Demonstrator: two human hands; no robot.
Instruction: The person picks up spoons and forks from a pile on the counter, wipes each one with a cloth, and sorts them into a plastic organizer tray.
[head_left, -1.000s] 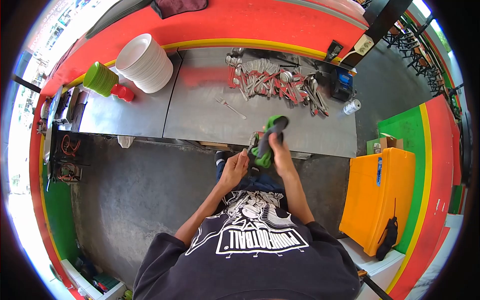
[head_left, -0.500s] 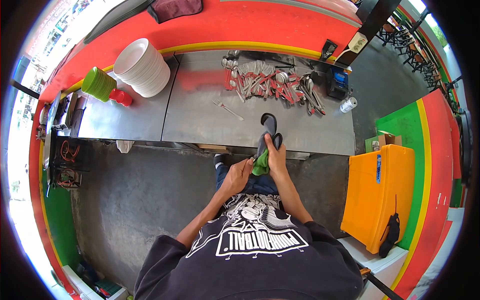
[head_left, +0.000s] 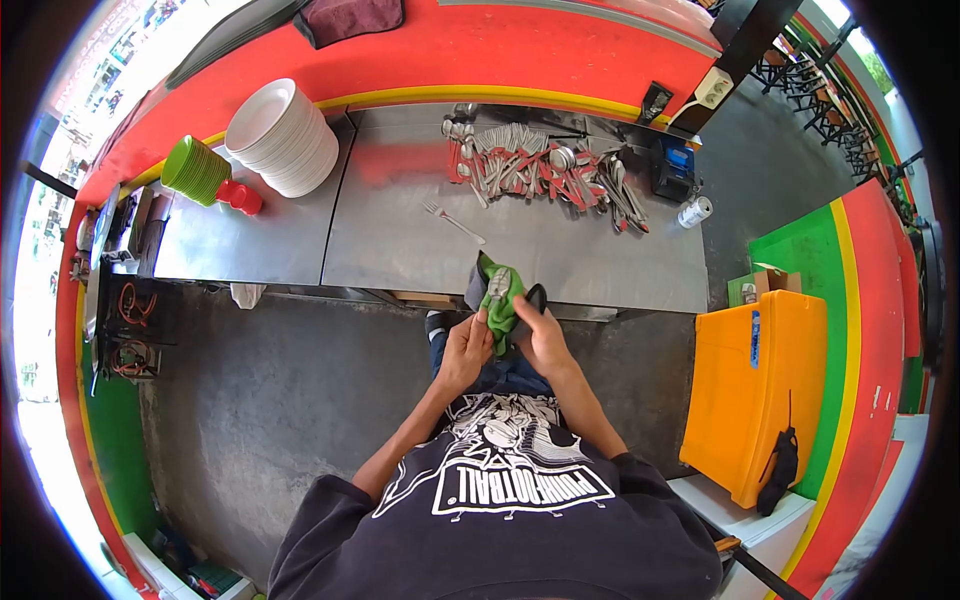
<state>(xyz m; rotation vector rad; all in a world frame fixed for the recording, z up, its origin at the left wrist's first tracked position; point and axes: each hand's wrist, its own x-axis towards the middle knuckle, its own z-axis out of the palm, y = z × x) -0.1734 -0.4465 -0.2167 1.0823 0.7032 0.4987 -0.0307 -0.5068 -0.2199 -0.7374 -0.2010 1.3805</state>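
In front of my body, above the counter's near edge, I hold a green and dark grey cloth (head_left: 503, 310). My right hand (head_left: 543, 342) grips it from the right side, with a dark-edged fold sticking out beyond the fingers. From the left, my left hand (head_left: 464, 352) is closed, its fingertips right at the cloth. Against the green fabric shows a silvery piece of cutlery (head_left: 500, 284), its lower part hidden by fingers and cloth; I cannot tell whether it is a fork or a spoon. A single fork (head_left: 455, 222) lies on the steel counter (head_left: 400, 250) just beyond my hands.
Along the counter's back lies a heap of cutlery (head_left: 540, 165), many pieces red-handled. A can (head_left: 694, 211) and a dark box (head_left: 675, 168) stand at right. White plates (head_left: 290, 145), green bowls (head_left: 197, 172) and red cups (head_left: 240, 197) stand left. An orange cooler box (head_left: 750, 390) is right.
The cloth has turned over and shifted left and nearer my left hand; more green now faces up, and the silvery piece shows on it. My left hand has moved slightly left.
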